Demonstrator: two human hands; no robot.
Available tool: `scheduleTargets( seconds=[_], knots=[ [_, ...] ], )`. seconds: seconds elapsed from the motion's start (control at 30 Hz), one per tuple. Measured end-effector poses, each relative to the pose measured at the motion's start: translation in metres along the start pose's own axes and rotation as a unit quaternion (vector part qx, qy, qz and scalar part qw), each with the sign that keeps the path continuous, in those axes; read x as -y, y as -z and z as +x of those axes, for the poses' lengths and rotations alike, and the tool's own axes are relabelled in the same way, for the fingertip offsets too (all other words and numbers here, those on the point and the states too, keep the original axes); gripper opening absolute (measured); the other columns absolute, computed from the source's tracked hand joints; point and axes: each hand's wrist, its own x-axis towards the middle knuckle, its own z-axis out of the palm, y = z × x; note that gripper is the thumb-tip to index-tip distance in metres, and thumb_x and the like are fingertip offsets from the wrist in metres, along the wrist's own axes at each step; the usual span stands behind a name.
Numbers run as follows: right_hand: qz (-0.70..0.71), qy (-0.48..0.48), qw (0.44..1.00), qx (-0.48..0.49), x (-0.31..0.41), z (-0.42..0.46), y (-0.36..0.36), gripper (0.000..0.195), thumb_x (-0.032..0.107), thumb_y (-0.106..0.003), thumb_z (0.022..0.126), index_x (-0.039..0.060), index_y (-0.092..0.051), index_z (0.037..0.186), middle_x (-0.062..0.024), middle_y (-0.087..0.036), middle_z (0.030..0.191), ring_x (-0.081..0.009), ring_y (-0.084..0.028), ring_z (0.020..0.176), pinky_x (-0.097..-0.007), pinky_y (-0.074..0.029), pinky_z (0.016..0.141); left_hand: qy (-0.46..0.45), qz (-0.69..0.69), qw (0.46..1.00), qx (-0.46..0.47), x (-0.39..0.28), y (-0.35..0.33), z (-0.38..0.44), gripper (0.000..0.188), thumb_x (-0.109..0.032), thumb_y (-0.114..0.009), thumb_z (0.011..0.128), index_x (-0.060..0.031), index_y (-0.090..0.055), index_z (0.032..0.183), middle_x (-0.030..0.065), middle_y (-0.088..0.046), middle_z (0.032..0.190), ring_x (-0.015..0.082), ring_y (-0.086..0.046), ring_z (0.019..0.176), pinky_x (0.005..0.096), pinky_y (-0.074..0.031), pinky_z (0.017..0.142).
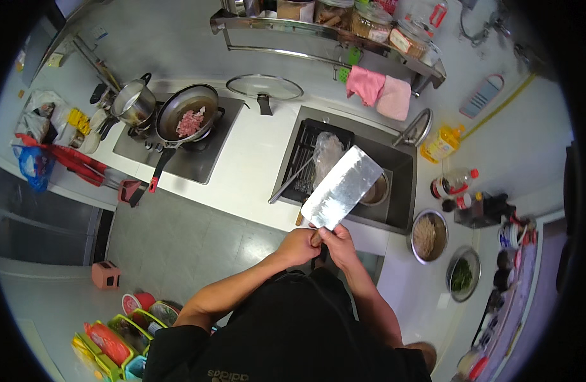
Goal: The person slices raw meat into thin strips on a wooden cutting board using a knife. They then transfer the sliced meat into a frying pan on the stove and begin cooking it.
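Observation:
A broad Chinese cleaver [343, 186] is raised before me, its shiny blade tilted up to the right over the sink's front edge. My left hand [298, 247] is closed around its wooden handle [316, 238]. Against the handle, close to the blade's heel, my right hand [340, 242] grips with thumb and fingers. Behind the blade, a clear plastic bag [327, 148] rests on a black drain rack [302, 138] in the sink [402, 200]. The blade partly hides a metal bowl [380, 190] in the basin.
Sliced raw meat [191, 122] lies in a wok [171, 114] on the hob [197, 164], its handle overhanging the front. A glass lid [264, 88] leans at the wall. Right of the sink stand bowls of noodle-like strands [424, 236] and leafy greens [462, 276]. A slim metal utensil [288, 184] crosses the sink's edge.

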Motion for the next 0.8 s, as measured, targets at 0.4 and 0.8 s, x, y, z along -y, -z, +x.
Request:
scheduleTargets(
  seconds=[0.4,0.8],
  knots=[
    [-0.457,-0.137,0.828,-0.294,-0.026,0.117,0.254,0.047,0.039,-0.065,0.090,0.0042,-0.067,0.121,-0.0213,-0.071,0.110,-0.0375,-0.067,0.105,-0.0459,-0.052,0.089,0.106,-0.274,0.954,-0.050,-0.002,0.037,0.033,0.020,-0.004,-0.075,0.078,-0.0002,-0.074,0.098,0.0076,-0.074,0.101,0.0155,-0.068,0.088,0.0290,-0.055,0.077],
    [-0.088,-0.331,0.851,-0.397,-0.102,0.183,0.330,0.044,0.040,-0.063,0.095,0.0089,-0.063,0.125,-0.0123,-0.069,0.106,-0.0308,-0.072,0.085,-0.0506,-0.056,0.071,0.176,-0.289,0.930,-0.146,-0.028,0.031,-0.015,0.028,0.013,-0.066,0.073,0.0010,-0.066,0.099,0.0142,-0.069,0.108,0.0230,-0.066,0.102,0.0350,-0.050,0.091]
  ],
)
